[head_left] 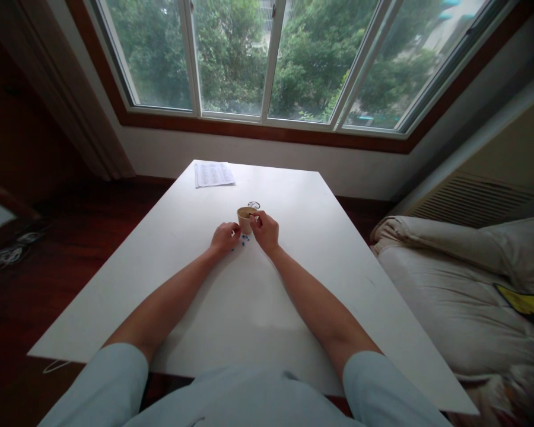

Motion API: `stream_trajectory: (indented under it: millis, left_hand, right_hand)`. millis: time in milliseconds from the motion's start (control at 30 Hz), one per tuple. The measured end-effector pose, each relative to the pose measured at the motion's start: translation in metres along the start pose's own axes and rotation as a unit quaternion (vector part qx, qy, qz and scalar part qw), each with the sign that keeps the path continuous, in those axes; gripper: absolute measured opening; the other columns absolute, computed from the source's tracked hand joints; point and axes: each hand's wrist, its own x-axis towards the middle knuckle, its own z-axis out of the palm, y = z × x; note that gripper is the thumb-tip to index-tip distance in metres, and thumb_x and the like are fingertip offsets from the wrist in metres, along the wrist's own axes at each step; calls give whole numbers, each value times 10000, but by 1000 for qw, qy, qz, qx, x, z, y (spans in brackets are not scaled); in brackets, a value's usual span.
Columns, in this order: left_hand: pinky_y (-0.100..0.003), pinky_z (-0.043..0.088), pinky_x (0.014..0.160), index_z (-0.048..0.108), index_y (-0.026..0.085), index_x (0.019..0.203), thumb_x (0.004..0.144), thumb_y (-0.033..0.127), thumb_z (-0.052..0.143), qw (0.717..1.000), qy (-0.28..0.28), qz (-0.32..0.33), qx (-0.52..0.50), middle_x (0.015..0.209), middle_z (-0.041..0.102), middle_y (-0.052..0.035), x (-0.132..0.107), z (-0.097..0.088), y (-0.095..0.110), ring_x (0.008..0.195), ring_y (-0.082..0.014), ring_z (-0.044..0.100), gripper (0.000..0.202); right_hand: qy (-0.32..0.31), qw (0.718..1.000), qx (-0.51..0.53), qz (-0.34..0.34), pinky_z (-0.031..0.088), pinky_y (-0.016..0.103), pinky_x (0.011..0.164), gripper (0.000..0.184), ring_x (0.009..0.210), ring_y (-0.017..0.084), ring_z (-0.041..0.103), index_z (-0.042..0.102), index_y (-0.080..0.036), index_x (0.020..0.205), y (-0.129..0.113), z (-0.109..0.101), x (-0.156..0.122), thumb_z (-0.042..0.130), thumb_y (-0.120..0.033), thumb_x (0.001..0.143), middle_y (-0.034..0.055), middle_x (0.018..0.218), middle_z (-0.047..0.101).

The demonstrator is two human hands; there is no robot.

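Where hands meet, blue bits (244, 239) indistinct

At the centre of the frame your hands meet over a pale tan paper cup (244, 218) with a darker brown inside. Just below it, between your left hand (225, 238) and right hand (265, 230), you have a scatter of small blue bits (244, 239). Your table (293, 284) is plain white. Toward its upper left lies a white sheet (213, 174) lined with grey print. Your sleeves (111, 379) are light blue. The floor (48, 261) at left is dark reddish brown. At right, your bedding (449, 279) is cream, with a yellow patch (527, 302) at the frame's edge.
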Motion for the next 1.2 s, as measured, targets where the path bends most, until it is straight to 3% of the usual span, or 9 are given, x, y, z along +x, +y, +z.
stream_trajectory:
  millis: [200,300,367,467,567,700,967,1200]
  left_hand:
    - [-417,537,930,790,240,901,959,201,650,1000,-8,7,29,935,799,-77,2,-1,-4,906,-265,678,157]
    - [-413,546,942,794,246,887,951,212,654,999,-7,5,34,925,801,-72,2,0,-5,899,-256,682,157]
    - [-412,554,938,790,249,871,939,209,657,999,-2,2,38,921,802,-67,2,1,-7,884,-252,678,155]
    - [-409,563,912,792,258,854,933,202,651,999,10,-14,35,906,806,-68,4,-3,-13,886,-257,683,171]
    - [-394,569,904,805,251,899,952,232,659,999,20,-43,12,949,824,-65,7,-10,-20,890,-247,697,156]
    - [-382,572,897,810,246,925,965,240,663,997,22,-69,-6,989,836,-63,9,-16,-24,863,-229,705,153]
    - [-374,573,900,822,252,913,953,222,669,999,9,-52,7,950,828,-60,8,-14,-22,862,-232,706,161]
    - [-348,541,943,842,232,1031,1004,254,640,996,-25,-66,49,1065,838,-67,7,-13,-23,974,-230,716,205]
  right_hand:
    - [-20,996,-16,82,418,256,673,319,741,191,675,767,-225,1201,-11,7,12,550,-435,1097,28,823,753]
    - [-24,996,-23,87,410,256,663,315,741,200,692,768,-230,1217,-10,7,13,586,-454,1092,37,835,773]
    - [-21,998,-21,54,411,254,666,327,728,196,686,767,-238,1228,-7,5,9,559,-460,1109,32,817,771]
    - [-64,996,-30,-48,434,259,726,323,769,184,690,789,-233,1184,-2,3,-5,523,-407,1130,42,847,774]
    - [-164,977,-37,-134,439,266,771,237,802,175,692,808,-238,1159,0,3,-19,623,-372,1098,38,878,783]
    - [-275,945,-35,-174,429,265,748,273,811,170,680,804,-278,1238,2,6,-24,824,-356,977,14,937,791]
    - [-285,924,-18,-256,414,268,744,68,896,175,680,832,-251,1036,1,18,-29,788,-282,994,32,965,767]
    - [-279,928,-25,-246,421,277,764,67,904,180,675,785,-216,1004,5,25,-30,730,-190,1032,49,996,762]
